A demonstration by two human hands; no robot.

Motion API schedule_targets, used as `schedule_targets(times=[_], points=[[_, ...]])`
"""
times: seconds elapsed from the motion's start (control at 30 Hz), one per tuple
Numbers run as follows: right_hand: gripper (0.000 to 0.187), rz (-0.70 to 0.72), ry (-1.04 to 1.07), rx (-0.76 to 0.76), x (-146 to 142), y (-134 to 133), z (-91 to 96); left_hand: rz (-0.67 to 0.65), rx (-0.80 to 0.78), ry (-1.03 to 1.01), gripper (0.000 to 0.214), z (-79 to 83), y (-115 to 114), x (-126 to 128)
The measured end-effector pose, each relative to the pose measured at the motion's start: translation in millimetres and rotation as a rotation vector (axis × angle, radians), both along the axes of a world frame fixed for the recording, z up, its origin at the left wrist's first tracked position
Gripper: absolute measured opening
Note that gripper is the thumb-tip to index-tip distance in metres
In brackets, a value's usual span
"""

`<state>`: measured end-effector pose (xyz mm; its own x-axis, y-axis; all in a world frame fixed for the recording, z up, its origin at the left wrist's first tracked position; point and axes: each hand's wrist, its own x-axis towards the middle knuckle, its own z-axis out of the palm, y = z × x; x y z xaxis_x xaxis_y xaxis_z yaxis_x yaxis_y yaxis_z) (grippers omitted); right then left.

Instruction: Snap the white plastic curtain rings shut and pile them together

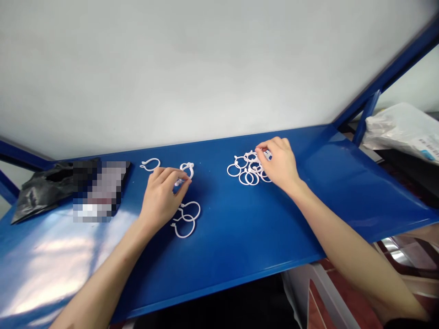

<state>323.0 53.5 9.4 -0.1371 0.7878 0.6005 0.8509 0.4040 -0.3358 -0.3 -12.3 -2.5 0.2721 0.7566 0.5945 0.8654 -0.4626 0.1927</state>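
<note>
My left hand [163, 193] is closed in a pinch at a small cluster of white plastic rings [191, 170], with white showing between thumb and fingers. Just below it, a few open white rings [184, 236] overlap on the blue tabletop [233, 228]. A lone white ring [151, 159] lies beyond that hand, to the left. Over the right-hand pile of several white rings [246, 177], my right hand [280, 163] has thumb and forefinger brought together at its far side. What those fingertips hold, if anything, is too small to tell, and the palm hides part of the pile.
At the left end lie a black plastic bag [41, 189] and a dark, blurred-out flat object [103, 187]. A pale wall [206, 68] rises behind the tabletop. Blue metal bars frame both ends. A white plastic package [404, 128] sits at the right, beyond the bar.
</note>
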Motion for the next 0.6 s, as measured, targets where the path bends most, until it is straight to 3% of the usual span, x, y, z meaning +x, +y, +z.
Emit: schedule_targets(times=[0.13,0.23,0.4,0.6], points=[[0.018,0.378,0.054,-0.087,-35.4,-33.2,0.7,-0.086,0.02,-0.015,0.007,5.3,-10.9,14.3],[0.02,0.582,0.086,-0.292,-53.7,-53.8,-2.5,-0.201,0.017,-0.005,0.008,5.3,-17.6,24.8],[0.022,0.636,0.312,-0.651,-64.0,-67.8,-3.2,-0.396,0.008,0.021,0.009,-0.8,-22.5,35.3],[0.008,0.63,0.434,-0.647,-66.2,-66.7,-5.1,-0.488,-0.089,0.003,0.011,-7.4,-21.5,36.2]])
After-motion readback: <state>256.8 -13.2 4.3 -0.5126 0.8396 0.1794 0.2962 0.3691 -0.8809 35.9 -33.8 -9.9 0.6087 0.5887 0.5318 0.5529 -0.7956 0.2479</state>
